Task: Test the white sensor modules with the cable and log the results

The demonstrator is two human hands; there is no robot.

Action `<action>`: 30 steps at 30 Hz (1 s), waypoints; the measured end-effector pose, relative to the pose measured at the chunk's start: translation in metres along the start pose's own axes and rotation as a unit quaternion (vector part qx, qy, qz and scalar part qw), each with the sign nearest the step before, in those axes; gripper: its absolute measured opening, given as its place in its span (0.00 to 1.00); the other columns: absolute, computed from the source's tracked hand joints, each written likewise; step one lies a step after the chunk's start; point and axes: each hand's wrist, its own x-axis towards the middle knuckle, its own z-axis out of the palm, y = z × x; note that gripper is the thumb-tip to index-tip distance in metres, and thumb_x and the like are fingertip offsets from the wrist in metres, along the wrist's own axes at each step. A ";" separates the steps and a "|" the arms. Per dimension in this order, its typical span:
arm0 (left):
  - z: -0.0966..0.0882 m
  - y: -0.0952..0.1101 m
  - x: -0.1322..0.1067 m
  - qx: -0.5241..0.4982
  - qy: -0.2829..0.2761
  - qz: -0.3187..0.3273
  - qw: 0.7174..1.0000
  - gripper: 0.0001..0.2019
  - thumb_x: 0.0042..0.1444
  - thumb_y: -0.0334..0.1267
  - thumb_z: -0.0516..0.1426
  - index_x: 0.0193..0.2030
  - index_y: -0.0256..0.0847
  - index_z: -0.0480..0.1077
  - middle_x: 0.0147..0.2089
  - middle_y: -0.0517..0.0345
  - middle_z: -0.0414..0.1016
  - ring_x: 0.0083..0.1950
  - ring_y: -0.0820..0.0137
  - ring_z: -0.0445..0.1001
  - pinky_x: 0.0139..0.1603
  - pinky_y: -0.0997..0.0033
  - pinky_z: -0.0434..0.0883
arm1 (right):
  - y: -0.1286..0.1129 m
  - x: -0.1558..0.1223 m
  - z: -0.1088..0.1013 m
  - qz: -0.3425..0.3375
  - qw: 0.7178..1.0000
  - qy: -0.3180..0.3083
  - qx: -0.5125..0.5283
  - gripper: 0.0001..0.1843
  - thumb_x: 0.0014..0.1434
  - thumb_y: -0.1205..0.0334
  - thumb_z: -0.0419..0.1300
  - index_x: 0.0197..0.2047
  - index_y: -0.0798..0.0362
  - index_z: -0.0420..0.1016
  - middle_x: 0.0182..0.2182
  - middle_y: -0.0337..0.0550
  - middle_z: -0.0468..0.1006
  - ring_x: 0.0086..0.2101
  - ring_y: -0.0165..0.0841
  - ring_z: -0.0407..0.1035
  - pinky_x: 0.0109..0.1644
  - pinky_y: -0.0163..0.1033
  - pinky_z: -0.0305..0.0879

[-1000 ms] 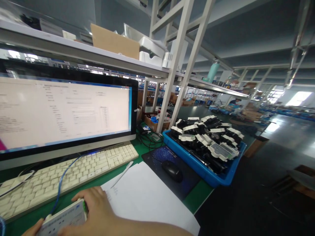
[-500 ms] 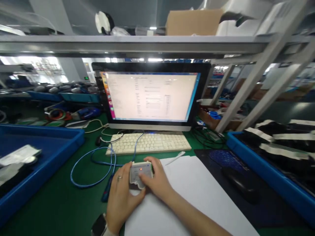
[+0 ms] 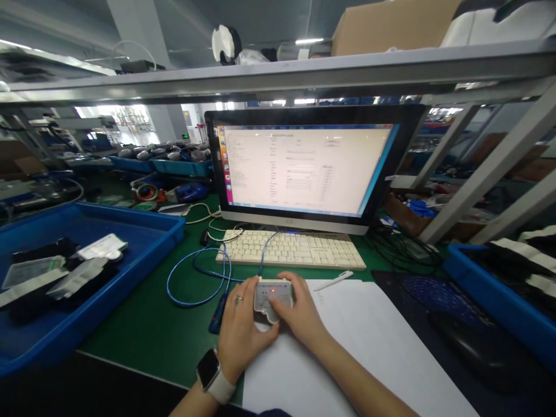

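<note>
Between my two hands is a small pale plastic electronic module [image 3: 266, 300] with a lit red light on its face. My left hand [image 3: 240, 321], wearing a ring and a watch, is closed around its left side. My right hand [image 3: 299, 310] grips the right side, its thumb lying on the front face. Just left of my left hand a dark blue board [image 3: 217, 314] with a small red light lies on the green bench, partly hidden by the fingers. A looped blue cable [image 3: 174, 298] lies behind it. White paper [image 3: 347, 324] extends beneath my right forearm.
A white keyboard [image 3: 291, 249] and a lit monitor [image 3: 304, 168] stand ahead. Blue trays flank the bench: the left tray [image 3: 143, 231] holds several modules, the right tray [image 3: 499, 289] black and white parts. A white pen [image 3: 334, 281] touches the paper; a black mouse [image 3: 471, 341] is at right.
The view has turned left, so the monitor, keyboard and hands appear farther right and more of the left tray shows. Both hands keep the module in much the same grip.
</note>
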 end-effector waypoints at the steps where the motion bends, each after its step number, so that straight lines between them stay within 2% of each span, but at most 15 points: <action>1: 0.000 0.000 0.000 -0.001 -0.002 -0.002 1.000 0.35 0.45 0.40 0.58 0.60 0.34 0.52 0.56 0.45 0.63 0.57 0.58 0.62 0.57 0.56 0.63 | 0.000 0.000 0.000 0.002 1.000 -0.002 0.000 0.21 0.49 0.59 0.59 0.48 0.53 0.65 0.46 0.47 0.68 0.49 0.39 0.60 0.55 0.47 0.56; 30: -0.002 0.001 0.000 -0.007 -0.010 -0.008 1.000 0.35 0.46 0.41 0.58 0.60 0.34 0.52 0.56 0.46 0.64 0.57 0.59 0.62 0.58 0.57 0.62 | -0.001 -0.001 -0.001 -0.002 1.000 0.000 -0.006 0.21 0.49 0.59 0.59 0.48 0.54 0.65 0.45 0.47 0.68 0.48 0.39 0.60 0.54 0.46 0.57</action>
